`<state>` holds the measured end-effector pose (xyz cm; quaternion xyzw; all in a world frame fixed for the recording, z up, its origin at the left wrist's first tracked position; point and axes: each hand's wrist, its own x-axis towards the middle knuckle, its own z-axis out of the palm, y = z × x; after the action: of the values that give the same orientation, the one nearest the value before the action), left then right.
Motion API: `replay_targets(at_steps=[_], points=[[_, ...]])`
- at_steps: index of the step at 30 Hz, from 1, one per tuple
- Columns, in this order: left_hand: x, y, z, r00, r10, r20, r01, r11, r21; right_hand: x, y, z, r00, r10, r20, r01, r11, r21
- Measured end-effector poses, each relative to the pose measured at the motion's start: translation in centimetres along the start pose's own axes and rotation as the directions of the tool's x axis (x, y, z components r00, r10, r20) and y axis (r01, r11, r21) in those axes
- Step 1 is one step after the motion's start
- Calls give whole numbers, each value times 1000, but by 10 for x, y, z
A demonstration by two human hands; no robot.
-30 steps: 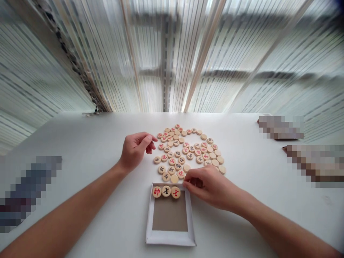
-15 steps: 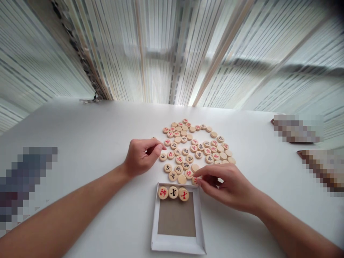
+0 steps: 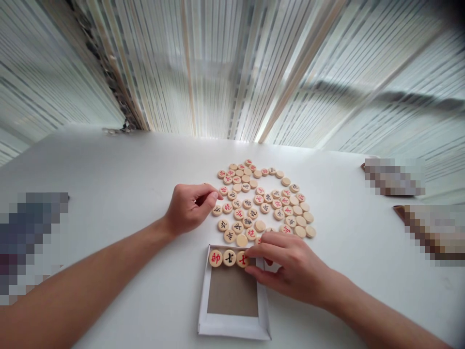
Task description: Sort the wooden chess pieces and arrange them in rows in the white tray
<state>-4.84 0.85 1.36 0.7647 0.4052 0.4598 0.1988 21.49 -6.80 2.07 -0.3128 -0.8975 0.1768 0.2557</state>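
My right hand (image 3: 286,266) reaches over the right wall of a shallow white tray (image 3: 204,300). Its thumb and index finger close on the right edge of a round wooden Chinese chess piece (image 3: 241,259) with a red character. That piece ends a row along the tray's far side, beside a black-marked piece (image 3: 229,258) and another red-marked piece (image 3: 215,258). My left hand (image 3: 191,207) is closed at the left side of the loose pieces, thumb and index finger together. No piece shows at its fingertips; the curled fingers hide its palm.
Many loose Chinese chess pieces (image 3: 259,199), some face up and some blank side up, spread over the white table (image 3: 138,179) beyond the tray. Blurred-out objects lie at the left and right (image 3: 394,177). Striped curtains (image 3: 218,72) hang behind the table.
My right hand has moved left from the loose pieces to the red-marked piece in the tray and closed on it. My left hand stays closed in nearly the same place. The view has shifted slightly.
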Motion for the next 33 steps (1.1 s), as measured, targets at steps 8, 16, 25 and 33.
replay_targets(at_steps=[8, 16, 25, 33], points=[[0, -1, -1, 1000, -25, 5, 25, 1000, 5, 1, -1, -7, 997, -23, -79, 23, 1000, -3], [3, -3, -1, 999, -51, 1, 51, 999, -14, 2, 14, -16, 971, 129, -202, -117, 991, 70], [3, -4, -2, 999, -42, -9, 42, 999, -22, 2, 26, -33, 995, 71, 73, -76, 995, 69], [2, -4, -3, 1000, -24, -9, 24, 1000, -4, 1, 27, -32, 975, 72, 211, -69, 997, -17]])
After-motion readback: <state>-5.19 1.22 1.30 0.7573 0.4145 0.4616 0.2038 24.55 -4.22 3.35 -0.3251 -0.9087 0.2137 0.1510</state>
